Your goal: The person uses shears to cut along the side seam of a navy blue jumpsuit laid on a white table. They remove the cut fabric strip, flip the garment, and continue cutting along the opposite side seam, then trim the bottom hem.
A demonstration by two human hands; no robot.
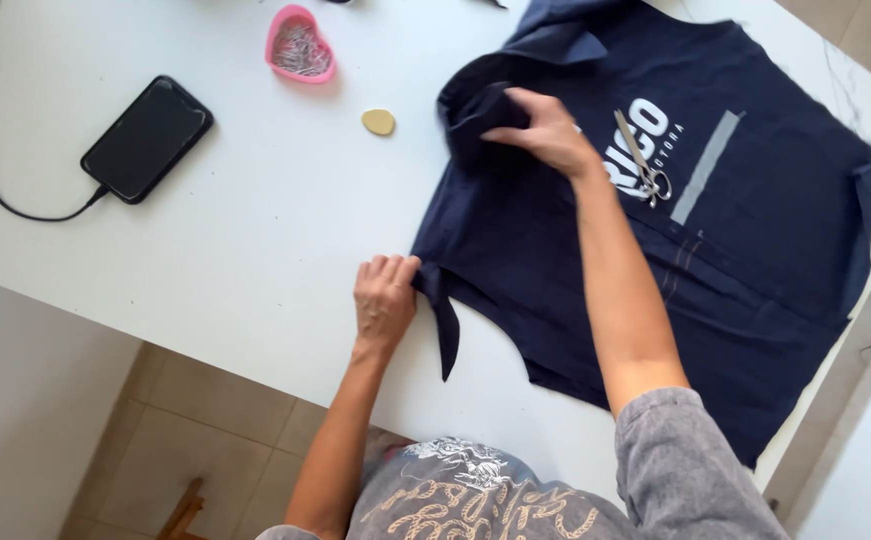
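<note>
While the navy shirt (756,270) is lying spread on the white table (256,220), the left hand (386,300) is pinching its lower corner with curled fingers, and the right hand (546,130) is gripping a bunched fold beside the scissors (642,160).

The left hand (386,297) lies knuckles-up with fingers curled together and its bare forearm running back toward the body, while the right hand (546,128) reaches further forward on a nearly straight arm, fingers closed in a pinch, a grey sleeve covering the upper arm.
</note>
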